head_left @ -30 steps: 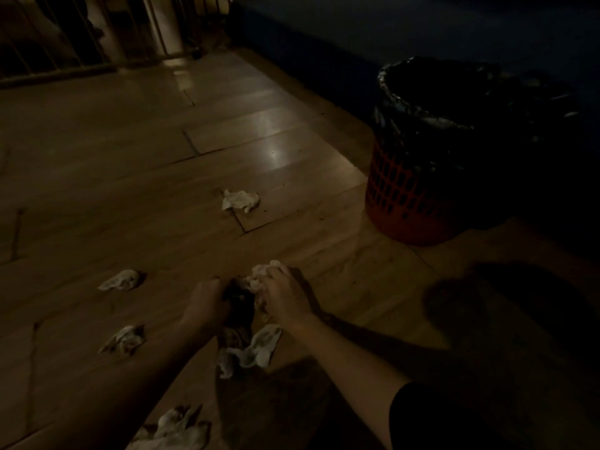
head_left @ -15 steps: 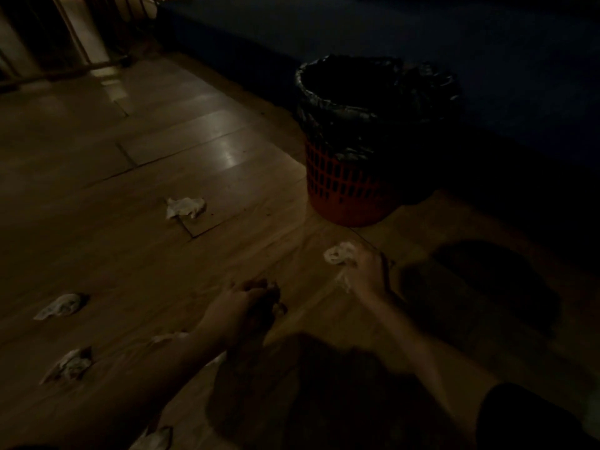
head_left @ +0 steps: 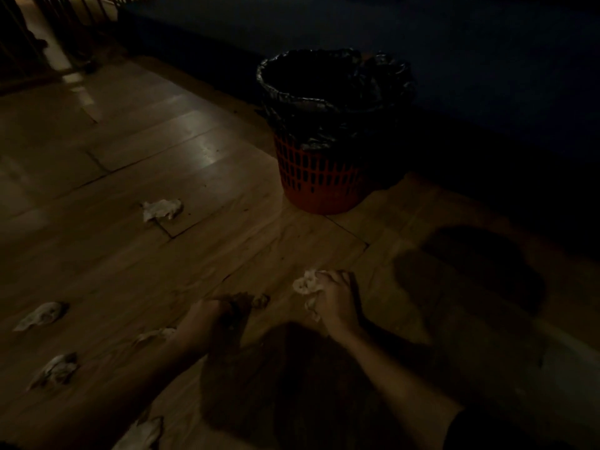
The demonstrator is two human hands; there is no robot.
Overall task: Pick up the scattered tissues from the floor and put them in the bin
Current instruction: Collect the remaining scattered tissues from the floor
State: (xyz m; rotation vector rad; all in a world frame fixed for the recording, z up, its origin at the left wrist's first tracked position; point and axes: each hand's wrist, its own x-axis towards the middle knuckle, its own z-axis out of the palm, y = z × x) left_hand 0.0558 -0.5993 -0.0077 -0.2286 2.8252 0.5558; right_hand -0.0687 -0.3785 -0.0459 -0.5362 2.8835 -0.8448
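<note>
My right hand (head_left: 334,302) is closed around a crumpled white tissue (head_left: 306,285), held low over the wooden floor. My left hand (head_left: 214,315) hovers beside it in shadow, fingers curled; whether it holds anything is too dark to tell. The red mesh bin (head_left: 319,177) with a black liner stands ahead, beyond the right hand. Several loose tissues lie on the floor: one (head_left: 161,209) ahead left, two (head_left: 40,316) (head_left: 55,370) at far left, one (head_left: 152,336) by my left forearm, one (head_left: 141,435) at the bottom edge.
A dark wall or low furniture (head_left: 454,76) runs behind the bin. Railing bars (head_left: 48,30) stand at the far left corner. My own shadow darkens the floor (head_left: 201,261) near my arms and to the right.
My right hand lifted a tissue away from the pile and carried it right, toward the bin. The view swung so the bin sits nearer the centre. My left hand stayed low.
</note>
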